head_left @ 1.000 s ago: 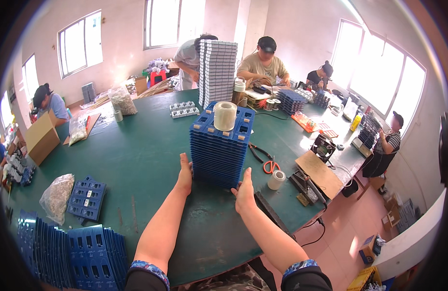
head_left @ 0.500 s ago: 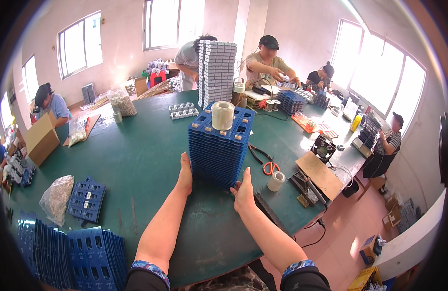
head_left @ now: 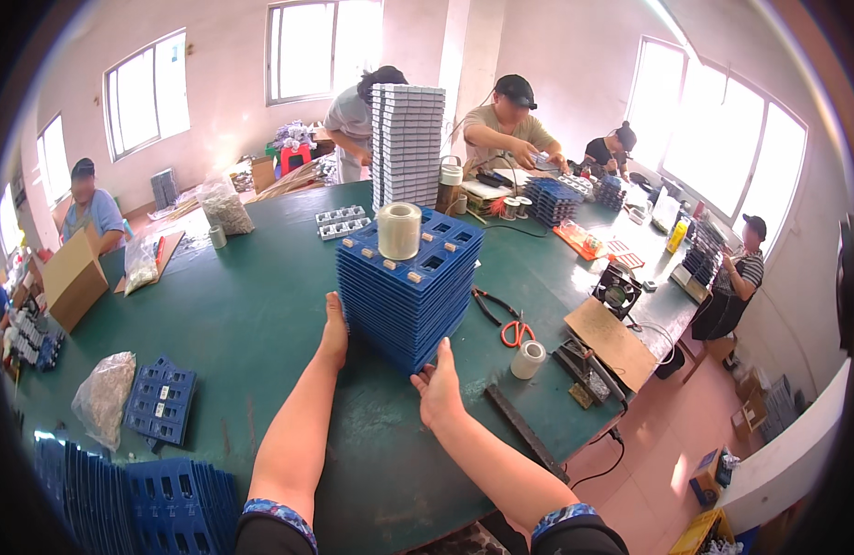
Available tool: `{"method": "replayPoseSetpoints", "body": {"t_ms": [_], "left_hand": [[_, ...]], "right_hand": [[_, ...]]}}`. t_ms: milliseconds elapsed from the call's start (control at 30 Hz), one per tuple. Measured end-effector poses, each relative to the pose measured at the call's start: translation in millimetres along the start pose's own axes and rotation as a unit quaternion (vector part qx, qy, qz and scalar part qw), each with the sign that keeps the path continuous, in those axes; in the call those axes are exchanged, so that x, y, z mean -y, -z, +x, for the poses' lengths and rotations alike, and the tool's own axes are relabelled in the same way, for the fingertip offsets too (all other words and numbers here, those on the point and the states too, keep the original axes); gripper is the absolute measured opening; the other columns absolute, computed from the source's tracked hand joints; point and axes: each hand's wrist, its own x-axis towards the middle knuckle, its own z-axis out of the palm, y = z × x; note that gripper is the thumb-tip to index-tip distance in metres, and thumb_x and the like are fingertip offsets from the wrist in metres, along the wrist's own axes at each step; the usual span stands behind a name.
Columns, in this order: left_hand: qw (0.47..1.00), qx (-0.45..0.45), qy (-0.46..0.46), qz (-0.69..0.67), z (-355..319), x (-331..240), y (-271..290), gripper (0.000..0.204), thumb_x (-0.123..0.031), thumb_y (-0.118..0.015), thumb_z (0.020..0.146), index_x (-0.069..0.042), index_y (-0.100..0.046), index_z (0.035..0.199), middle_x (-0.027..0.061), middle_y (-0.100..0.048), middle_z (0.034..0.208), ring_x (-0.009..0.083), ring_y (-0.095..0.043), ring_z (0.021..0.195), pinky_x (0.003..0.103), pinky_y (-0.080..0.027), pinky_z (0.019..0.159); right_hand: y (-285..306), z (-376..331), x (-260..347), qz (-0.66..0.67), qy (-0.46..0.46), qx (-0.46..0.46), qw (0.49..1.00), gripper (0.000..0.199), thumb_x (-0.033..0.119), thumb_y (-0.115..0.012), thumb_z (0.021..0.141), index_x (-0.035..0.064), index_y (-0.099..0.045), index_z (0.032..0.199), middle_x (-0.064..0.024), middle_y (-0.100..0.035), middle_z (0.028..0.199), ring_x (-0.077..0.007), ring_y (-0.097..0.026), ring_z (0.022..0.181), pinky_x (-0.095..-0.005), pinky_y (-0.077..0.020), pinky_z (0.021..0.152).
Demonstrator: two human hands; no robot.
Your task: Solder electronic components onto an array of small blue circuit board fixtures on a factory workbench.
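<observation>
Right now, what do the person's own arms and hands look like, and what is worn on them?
Both forearms are bare from the cuffs forward. The left hand and the right hand wear no gloves; no ring or watch is visible. Each upper arm has a dark sleeve ending in a blue patterned cuff: the left cuff, the right cuff.

Single view: head-worn fisheye camera, looking forward and down over green worktable [head_left: 233, 314]. Own forearms enter from lower edge; left hand [head_left: 333, 335] and right hand [head_left: 438, 390] near frame centre, close to lens, at stack of blue trays [head_left: 410, 287]. Lens high enough to see stack's top face. Wide field: far table end, co-workers, windows [head_left: 320, 48] on back and right walls all inside frame. Straight edges bow toward rim; dark circular border at corners. No second view, so no shared area.
</observation>
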Motion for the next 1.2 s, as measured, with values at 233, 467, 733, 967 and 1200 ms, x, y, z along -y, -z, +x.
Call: {"method": "replayPoseSetpoints", "body": {"t_ms": [233, 467, 733, 967, 1200], "left_hand": [[0.999, -0.02, -0.009, 0.049, 26.7, -2.1, 15.9, 0.09, -0.079, -0.02, 0.089, -0.016, -0.026, 0.153, 0.0051, -0.051, 0.126, 0.0164, -0.044, 0.103, 0.032, -0.033, 0.094], [0.999, -0.012, 0.017, 0.036, 58.7, 15.4, 42.1, 0.096, -0.083, -0.027, 0.085, -0.015, -0.027, 0.153, -0.0083, -0.028, 0.066, 0.0066, -0.025, 0.056, 0.023, -0.021, 0.054], [0.997, -0.013, 0.031, 0.063, 46.0, 8.2, 50.6, 0.097, -0.08, -0.027, 0.088, -0.007, -0.02, 0.152, 0.0059, -0.055, 0.124, 0.0118, -0.054, 0.094, 0.024, -0.041, 0.079], [0.967, -0.186, 0.011, -0.174, -41.3, 12.7, -11.6, 0.091, -0.071, -0.035, 0.092, -0.003, -0.021, 0.15, 0.0255, -0.023, 0.151, 0.0354, -0.02, 0.144, 0.043, -0.013, 0.118], [0.983, -0.125, -0.039, -0.128, -72.8, 23.5, -52.5, 0.076, -0.063, -0.026, 0.099, -0.005, -0.024, 0.148, 0.0134, -0.034, 0.15, 0.025, -0.031, 0.139, 0.037, -0.022, 0.116]], "right_hand": [[-16.8, -6.9, -20.8, 0.039, -0.013, 0.019, 0.999, 0.09, 0.06, -0.048, 0.094, -0.0024, -0.016, 0.149, -0.0212, -0.03, 0.142, -0.0305, -0.034, 0.133, -0.0397, -0.0263, 0.114], [-23.8, -9.6, -43.4, 0.059, 0.009, 0.054, 0.997, 0.082, 0.053, -0.046, 0.097, -0.0028, -0.016, 0.149, -0.0188, -0.021, 0.154, -0.0318, -0.022, 0.143, -0.0408, -0.0192, 0.118], [-5.8, -12.3, -20.5, 0.046, -0.035, 0.019, 0.998, 0.084, 0.053, -0.047, 0.097, -0.0021, -0.013, 0.15, -0.022, -0.02, 0.153, -0.0371, -0.024, 0.142, -0.0445, -0.0215, 0.117], [44.6, 97.9, 77.7, -0.02, 0.158, -0.171, 0.972, 0.053, 0.063, -0.044, 0.094, 0.0124, -0.056, 0.105, 0.0013, -0.047, 0.089, -0.0101, -0.043, 0.084, -0.0271, -0.0361, 0.077], [60.1, 142.5, 65.7, -0.137, 0.022, -0.087, 0.987, 0.083, 0.078, -0.03, 0.089, 0.0049, -0.051, 0.123, -0.0157, -0.059, 0.108, -0.0146, -0.057, 0.077, -0.028, -0.0425, 0.06]]}}
